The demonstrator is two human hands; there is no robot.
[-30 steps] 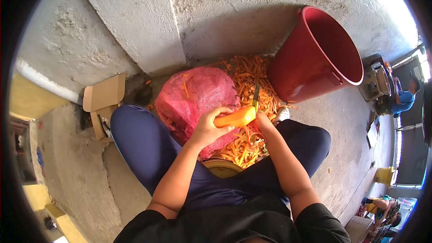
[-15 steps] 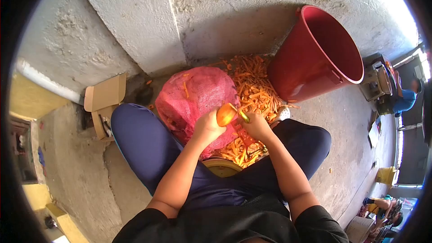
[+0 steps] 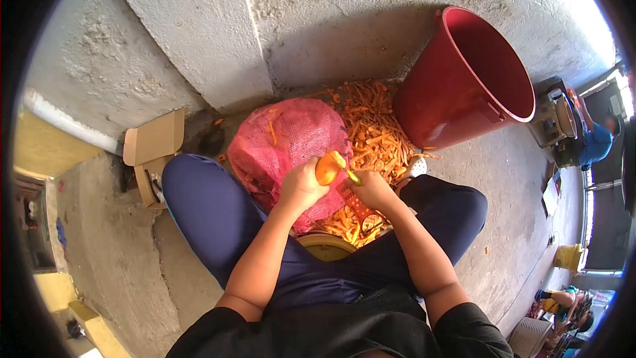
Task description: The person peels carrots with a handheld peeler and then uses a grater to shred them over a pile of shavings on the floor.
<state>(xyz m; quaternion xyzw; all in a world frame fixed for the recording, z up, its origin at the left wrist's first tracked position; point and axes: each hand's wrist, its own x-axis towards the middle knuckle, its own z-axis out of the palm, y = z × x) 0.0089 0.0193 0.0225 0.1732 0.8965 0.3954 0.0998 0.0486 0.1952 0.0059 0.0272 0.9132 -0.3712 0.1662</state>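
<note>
My left hand (image 3: 302, 187) is wrapped round a thick orange carrot (image 3: 326, 169), whose upper end sticks out towards my right hand. In my right hand (image 3: 373, 191) is a peeler with a yellow-green handle (image 3: 354, 178), its head close to the carrot's end. Most of the peeler is hidden by the fingers. Behind my left hand bulges a red mesh sack (image 3: 288, 136). Below both hands, between my knees, orange peelings (image 3: 348, 222) lie over a yellow round container (image 3: 326, 249), with a red lattice-like piece (image 3: 360, 207) under my right hand.
A heap of orange peelings (image 3: 377, 136) covers the floor beside the sack. A large dark red bucket (image 3: 430, 93) leans against the rough wall (image 3: 331, 13). To the left stands an open cardboard box (image 3: 156, 139). Two people (image 3: 597, 142) are far off at the right.
The carrot has turned and shifted slightly left with my left hand. My right hand has moved a little down and left, the peeler still in it.
</note>
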